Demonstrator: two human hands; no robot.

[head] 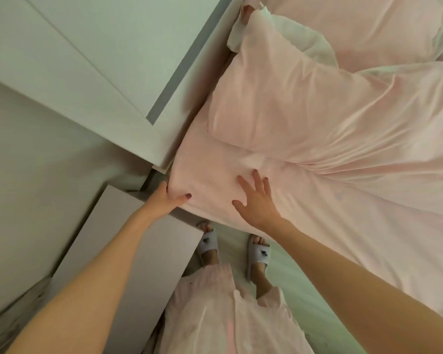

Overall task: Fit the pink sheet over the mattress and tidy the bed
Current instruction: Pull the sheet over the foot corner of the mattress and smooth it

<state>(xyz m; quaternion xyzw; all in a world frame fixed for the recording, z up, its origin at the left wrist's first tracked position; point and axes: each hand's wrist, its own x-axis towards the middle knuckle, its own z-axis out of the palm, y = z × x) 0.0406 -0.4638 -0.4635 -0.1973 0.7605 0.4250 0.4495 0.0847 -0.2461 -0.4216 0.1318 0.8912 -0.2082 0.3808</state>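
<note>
The pink sheet (356,226) covers the mattress, with creases fanning out near the pillow. My left hand (168,198) grips the sheet-covered mattress corner next to the headboard, thumb on top and fingers curled round the side. My right hand (256,198) lies flat on the sheet with its fingers spread, a short way right of the corner. A pink pillow (304,106) lies just beyond my hands. A second pink pillow (356,29) sits further back, with white bedding (304,44) bunched between them.
A white headboard and wall panel (87,60) run along the left of the bed. A grey bedside cabinet (128,246) stands tight against the bed corner, under my left arm. My feet in grey slippers (210,245) stand on the pale floor beside the bed.
</note>
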